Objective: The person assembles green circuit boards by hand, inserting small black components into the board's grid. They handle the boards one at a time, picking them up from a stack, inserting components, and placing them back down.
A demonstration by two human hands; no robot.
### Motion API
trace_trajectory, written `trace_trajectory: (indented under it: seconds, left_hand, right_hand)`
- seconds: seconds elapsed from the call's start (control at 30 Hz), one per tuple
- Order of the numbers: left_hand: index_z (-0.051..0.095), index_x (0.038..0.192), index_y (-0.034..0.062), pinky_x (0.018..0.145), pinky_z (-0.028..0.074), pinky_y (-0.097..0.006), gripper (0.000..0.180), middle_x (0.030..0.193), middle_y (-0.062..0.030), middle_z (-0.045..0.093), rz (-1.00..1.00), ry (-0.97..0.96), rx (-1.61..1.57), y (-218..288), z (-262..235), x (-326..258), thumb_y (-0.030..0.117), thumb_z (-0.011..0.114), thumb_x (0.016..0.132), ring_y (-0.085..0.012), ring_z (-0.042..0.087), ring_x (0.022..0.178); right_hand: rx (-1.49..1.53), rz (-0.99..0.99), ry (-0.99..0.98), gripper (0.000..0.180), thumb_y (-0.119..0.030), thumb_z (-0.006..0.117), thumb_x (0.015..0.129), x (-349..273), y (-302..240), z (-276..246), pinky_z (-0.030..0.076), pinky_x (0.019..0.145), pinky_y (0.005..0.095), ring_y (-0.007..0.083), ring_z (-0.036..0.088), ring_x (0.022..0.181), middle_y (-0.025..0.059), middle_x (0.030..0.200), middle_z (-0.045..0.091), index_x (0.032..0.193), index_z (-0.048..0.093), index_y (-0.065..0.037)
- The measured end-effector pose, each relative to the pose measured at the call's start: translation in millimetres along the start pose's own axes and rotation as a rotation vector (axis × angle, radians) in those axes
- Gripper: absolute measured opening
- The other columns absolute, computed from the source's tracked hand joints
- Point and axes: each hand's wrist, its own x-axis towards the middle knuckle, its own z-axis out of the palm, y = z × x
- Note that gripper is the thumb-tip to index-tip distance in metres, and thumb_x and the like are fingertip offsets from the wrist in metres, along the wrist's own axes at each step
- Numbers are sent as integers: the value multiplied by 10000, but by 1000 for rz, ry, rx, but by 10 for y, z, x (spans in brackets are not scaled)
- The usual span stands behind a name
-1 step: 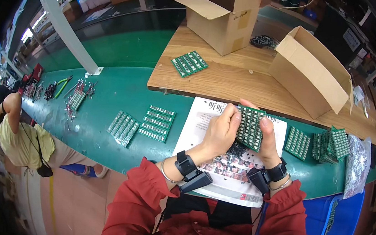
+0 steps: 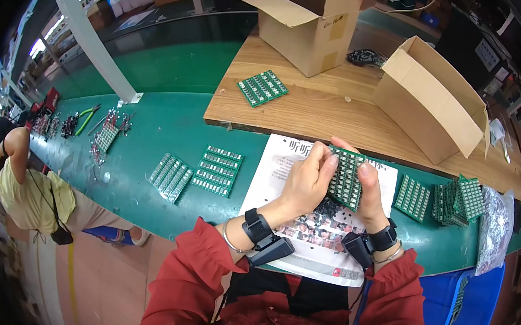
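Observation:
Between my two hands a green circuit board panel (image 2: 345,183) is held tilted above a printed paper sheet (image 2: 271,182). My left hand (image 2: 307,179) grips its left edge with fingers curled and thumb on the face. On the right edge my right hand (image 2: 370,193) presses with its thumb, the fingers behind the panel and mostly hidden. Rows of small pale parts cover the panel's face. Under it, a heap of small black bits (image 2: 330,209) lies on the sheet. Left of the sheet rest two more panels, a green one (image 2: 218,171) and a paler one (image 2: 170,178).
Several panels (image 2: 450,203) stand right of the sheet, beside a clear plastic bag (image 2: 494,231). A wooden board (image 2: 316,114) behind carries one panel (image 2: 262,88) and two cardboard boxes (image 2: 305,37) (image 2: 435,98). Green-handled pliers (image 2: 87,120) lie far left, near a seated person (image 2: 35,196). A blue bin (image 2: 473,312) sits lower right.
The panel and my fingers have shifted very slightly, with my left thumb a little further over the panel's edge. Both hands keep their grip.

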Motion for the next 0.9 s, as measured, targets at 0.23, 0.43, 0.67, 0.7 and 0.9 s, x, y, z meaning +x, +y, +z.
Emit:
trace_trajectory:
  seconds: [0.23, 0.43, 0.67, 0.7, 0.9]
  left_hand:
    - [473, 855, 27, 539, 361, -290, 184, 642, -63, 444, 8, 25, 6, -46, -4, 29, 156, 435, 980, -117, 417, 586]
    - [480, 865, 30, 556, 365, -263, 174, 654, -22, 455, -2, 102, -116, -56, 3, 39, 156, 450, 981, -90, 414, 611]
    - [494, 929, 31, 528, 418, -370, 154, 646, -164, 551, 84, 75, -105, -58, 15, 35, 179, 468, 968, -319, 598, 594]
    - [493, 930, 31, 529, 418, -370, 152, 648, -164, 552, 100, 83, -95, -66, 8, 40, 176, 467, 967, -321, 596, 593]
    - [492, 918, 19, 575, 386, -264, 124, 668, -57, 476, 60, 109, -197, -42, 61, 18, 124, 455, 971, -108, 449, 617]
  right_hand:
    - [-230, -61, 9, 655, -449, 462, 873, 24, -47, 62, 346, 1017, 311, 202, 510, 1149, 139, 1219, 565, 1305, 478, 43]
    - [77, 61, 47, 696, -489, 472, 861, 13, -17, 56, 421, 906, 258, 150, 570, 1018, 131, 1163, 588, 1320, 459, 35]
    - [-454, -117, 45, 624, -437, 484, 865, 48, -46, 105, 362, 990, 320, 239, 526, 1111, 156, 1214, 574, 1279, 510, 30]
    - [-538, -139, 45, 614, -430, 485, 866, 53, -61, 123, 352, 1002, 327, 253, 516, 1130, 161, 1226, 569, 1274, 515, 29]
    - [-303, -74, 82, 634, -450, 457, 883, 44, 15, 59, 335, 1013, 317, 228, 498, 1165, 162, 1244, 557, 1298, 491, 27]
